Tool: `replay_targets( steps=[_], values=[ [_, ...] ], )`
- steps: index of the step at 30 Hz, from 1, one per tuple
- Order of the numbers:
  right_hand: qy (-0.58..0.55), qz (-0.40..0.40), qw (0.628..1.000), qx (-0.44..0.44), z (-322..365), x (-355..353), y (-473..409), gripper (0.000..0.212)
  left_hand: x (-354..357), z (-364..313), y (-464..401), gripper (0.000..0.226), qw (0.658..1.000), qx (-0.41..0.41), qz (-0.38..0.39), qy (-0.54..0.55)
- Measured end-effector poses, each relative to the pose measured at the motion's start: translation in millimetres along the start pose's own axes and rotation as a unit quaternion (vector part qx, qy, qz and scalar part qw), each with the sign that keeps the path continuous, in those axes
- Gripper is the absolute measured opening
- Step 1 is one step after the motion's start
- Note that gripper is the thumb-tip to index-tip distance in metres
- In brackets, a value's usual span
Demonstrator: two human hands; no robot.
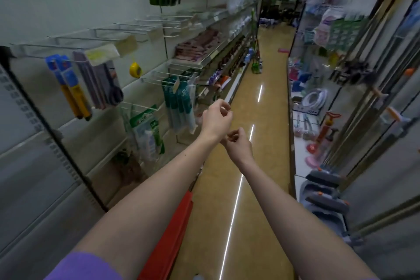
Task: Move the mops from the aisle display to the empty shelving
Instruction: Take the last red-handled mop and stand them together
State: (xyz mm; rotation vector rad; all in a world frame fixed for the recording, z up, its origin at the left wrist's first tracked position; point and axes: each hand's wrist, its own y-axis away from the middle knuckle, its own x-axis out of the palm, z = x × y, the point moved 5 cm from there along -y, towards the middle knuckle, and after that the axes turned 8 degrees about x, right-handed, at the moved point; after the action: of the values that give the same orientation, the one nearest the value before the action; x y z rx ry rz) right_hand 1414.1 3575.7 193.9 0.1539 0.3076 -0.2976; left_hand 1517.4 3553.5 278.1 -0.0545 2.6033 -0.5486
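Several mops lean against the shelving on the right of the aisle, their grey heads (325,195) stacked low near the floor and their long metal handles (372,116) slanting up to the right. Both my arms reach forward over the aisle floor. My left hand (217,119) hangs in the air with its fingers loosely curled and holds nothing. Just below and right of it, my right hand (238,144) is also loosely curled and holds nothing. Neither hand touches a mop. Grey bare shelving panels (27,166) stand at the near left.
Left shelving carries wire hooks (95,34) with hanging packets, a yellow tape measure (135,70) and toothbrush packs (179,102). A red object (172,229) stands by the left shelf's foot. Plungers (318,141) sit on the right shelf. The glossy floor (256,102) runs ahead, with goods standing further down.
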Motion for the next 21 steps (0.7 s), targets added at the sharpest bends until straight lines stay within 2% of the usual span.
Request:
replay_targets(
  steps=[10,16,21],
  values=[
    [-0.003,-0.064,0.998,0.003,49,-28,-177,0.034,60,24,-187,0.016,0.998,0.019,0.030,0.046],
    [-0.017,-0.122,0.992,0.014,43,-53,-272,0.029,120,52,-266,0.017,0.994,0.026,0.079,0.069],
    [-0.032,-0.120,0.992,0.022,28,-71,-365,0.032,176,94,-341,0.016,0.992,0.007,0.101,0.069]
  ],
)
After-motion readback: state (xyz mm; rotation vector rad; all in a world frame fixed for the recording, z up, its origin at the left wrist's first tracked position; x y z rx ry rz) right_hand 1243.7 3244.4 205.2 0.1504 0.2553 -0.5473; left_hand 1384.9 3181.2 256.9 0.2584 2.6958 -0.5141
